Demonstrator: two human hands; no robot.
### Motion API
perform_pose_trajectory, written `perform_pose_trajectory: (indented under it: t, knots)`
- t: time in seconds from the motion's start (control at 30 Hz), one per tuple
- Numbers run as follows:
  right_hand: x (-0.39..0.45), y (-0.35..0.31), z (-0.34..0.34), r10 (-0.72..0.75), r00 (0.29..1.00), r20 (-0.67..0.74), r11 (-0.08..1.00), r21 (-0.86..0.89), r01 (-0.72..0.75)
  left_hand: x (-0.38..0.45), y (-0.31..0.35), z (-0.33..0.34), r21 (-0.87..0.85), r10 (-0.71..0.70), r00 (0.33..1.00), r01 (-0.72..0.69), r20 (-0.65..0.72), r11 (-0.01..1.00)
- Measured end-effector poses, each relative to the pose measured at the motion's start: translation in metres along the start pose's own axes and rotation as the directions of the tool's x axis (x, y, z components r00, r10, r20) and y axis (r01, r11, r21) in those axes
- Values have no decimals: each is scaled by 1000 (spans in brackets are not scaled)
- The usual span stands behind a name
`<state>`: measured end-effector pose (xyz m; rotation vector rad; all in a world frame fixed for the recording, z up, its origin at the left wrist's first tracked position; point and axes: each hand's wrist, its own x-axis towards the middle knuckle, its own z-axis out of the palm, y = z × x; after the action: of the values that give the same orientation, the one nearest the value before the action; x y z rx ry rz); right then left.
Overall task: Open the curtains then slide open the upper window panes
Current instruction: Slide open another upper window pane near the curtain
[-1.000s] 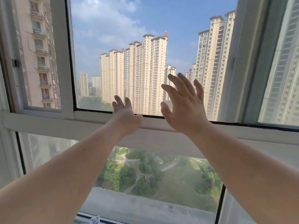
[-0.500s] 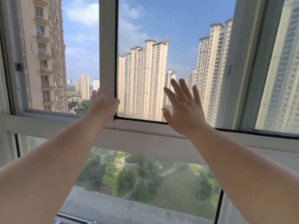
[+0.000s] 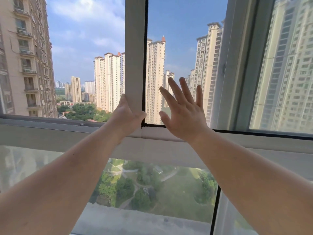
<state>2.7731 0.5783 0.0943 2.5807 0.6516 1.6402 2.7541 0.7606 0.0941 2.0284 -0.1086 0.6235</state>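
The upper sliding pane has a white vertical frame edge [image 3: 135,48] near the middle of the view, with open air to its left. My left hand [image 3: 127,116] grips the bottom of that frame edge, thumb on the right side, fingers behind it. My right hand [image 3: 183,114] lies flat with spread fingers on the pane's glass [image 3: 183,39] just right of the frame edge. No curtain is in view.
A white horizontal rail [image 3: 50,131] runs under the upper panes, with a track along its top. Another upper pane frame [image 3: 243,65] stands at the right. Fixed lower glass [image 3: 160,189] looks down on a park. Tall apartment blocks fill the background.
The pane's frame edge has slid from far left to the middle, widening the opening. My left hand moved onto the frame edge and gripped it; my right hand stayed flat on the glass.
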Motion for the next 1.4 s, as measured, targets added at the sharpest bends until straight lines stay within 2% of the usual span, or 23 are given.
perform_pose_trajectory:
  t: [0.23, 0.4, 0.57, 0.87, 1.4]
  knots:
    - [-16, 28, 4, 86, 996, -34, 991, -102, -89, -11, 18, 28, 36, 69, 992, -73, 105, 997]
    - [-29, 50, -1, 134, 988, -83, 985, -94, -141, -17, 31, 48, 28, 96, 978, -103, 186, 994]
    - [-40, 69, -9, 183, 982, -56, 977, -99, -188, -24, 44, 66, -3, 90, 966, -92, 242, 996]
    - [-57, 104, -24, 201, 979, -40, 966, -156, -205, -35, 66, 91, -71, 93, 943, -74, 320, 995]
    - [-80, 155, -34, 197, 975, -105, 961, -174, -213, -51, 91, 136, -135, 239, 887, -201, 394, 970]
